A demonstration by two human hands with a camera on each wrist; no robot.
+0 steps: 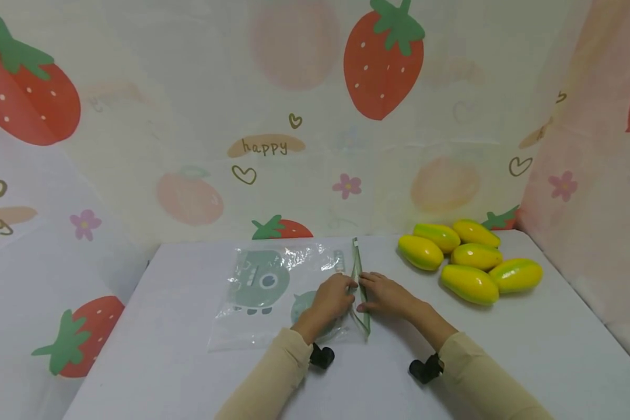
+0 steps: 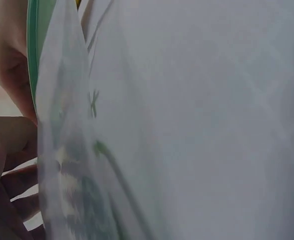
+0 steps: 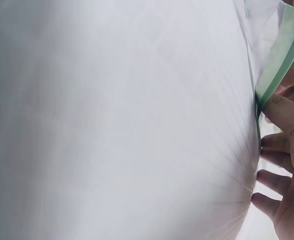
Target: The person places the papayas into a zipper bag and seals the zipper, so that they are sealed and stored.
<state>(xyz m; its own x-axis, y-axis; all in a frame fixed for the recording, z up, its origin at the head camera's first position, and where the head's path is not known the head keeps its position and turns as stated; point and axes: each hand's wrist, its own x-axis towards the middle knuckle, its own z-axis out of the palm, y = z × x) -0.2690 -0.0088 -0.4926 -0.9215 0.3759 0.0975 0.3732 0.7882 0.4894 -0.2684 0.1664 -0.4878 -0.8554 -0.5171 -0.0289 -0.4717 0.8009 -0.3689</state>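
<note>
A clear zip bag (image 1: 265,335) with pale green cartoon creatures printed on it lies flat on the white table. Its green-edged mouth (image 1: 364,318) stands up along the right side, with a gap between the two edges. My left hand (image 1: 332,300) pinches the near-left edge of that mouth. From the other side my right hand (image 1: 391,294) holds the opposite edge, and in the right wrist view its thumb (image 3: 284,112) lies against the green strip (image 3: 282,55). Plastic film covers much of the left wrist view, hiding parts of the left fingers (image 2: 19,182).
Several glossy yellow-green fruits (image 1: 469,284), mango-like in shape, lie grouped at the right rear of the table (image 1: 173,303). Fabric walls (image 1: 205,76) printed with strawberries and hearts enclose the back and both sides. Small black cameras (image 1: 425,369) sit at both wrists.
</note>
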